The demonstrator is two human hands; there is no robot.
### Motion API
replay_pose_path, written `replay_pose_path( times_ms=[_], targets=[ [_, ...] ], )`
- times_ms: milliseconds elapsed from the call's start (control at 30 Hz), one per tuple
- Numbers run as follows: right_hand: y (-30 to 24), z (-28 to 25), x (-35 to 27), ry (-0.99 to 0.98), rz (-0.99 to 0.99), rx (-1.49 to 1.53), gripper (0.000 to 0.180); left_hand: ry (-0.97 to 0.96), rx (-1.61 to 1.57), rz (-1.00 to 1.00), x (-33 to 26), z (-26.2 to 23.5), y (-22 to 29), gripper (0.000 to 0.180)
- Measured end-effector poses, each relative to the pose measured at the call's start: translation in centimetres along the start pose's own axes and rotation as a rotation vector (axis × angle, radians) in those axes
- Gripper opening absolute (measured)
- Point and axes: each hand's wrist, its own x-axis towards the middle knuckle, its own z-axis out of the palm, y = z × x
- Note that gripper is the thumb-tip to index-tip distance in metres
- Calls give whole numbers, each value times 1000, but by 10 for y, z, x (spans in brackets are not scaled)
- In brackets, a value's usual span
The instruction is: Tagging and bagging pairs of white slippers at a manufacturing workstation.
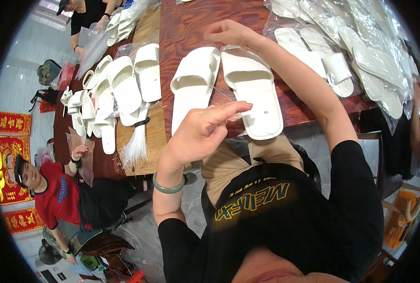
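Observation:
Two white slippers lie side by side on the wood-grain table before me, the left slipper (pixel 192 78) and the right slipper (pixel 259 101). My left hand (pixel 200 132) is over the heel part of the left one, fingers bent. Its index finger reaches across to the right slipper's footbed. Whatever these fingers pinch, if anything, is too small to make out. A thin pale strand (pixel 223 93) crosses the gap between the slippers close to that finger. My right hand (pixel 228 34) hovers beyond the toe ends, slightly smeared, with its fingers bent down and their tips unclear.
A bundle of white strands (pixel 137 144) hangs at the cardboard's edge on the left, beside loose white slippers (pixel 125 89). Bagged slippers (pixel 375 66) pile up at the right. One co-worker (pixel 59 188) sits at left with a clear bag; another (pixel 85 19) works at far left.

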Motion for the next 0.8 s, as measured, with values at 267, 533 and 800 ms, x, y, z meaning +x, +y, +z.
replay_pose_path(
  times_ms=[267, 533, 800],
  targets=[
    [17, 5, -15, 85, -29, 452, 19, 345, 896, 248, 20, 28, -13, 9],
    [18, 0, -16, 123, 30, 503, 16, 239, 194, -305, 11, 40, -30, 12],
    [29, -2, -10, 71, 76, 635, 12, 234, 485, 139, 15, 27, 6, 16]
  ],
)
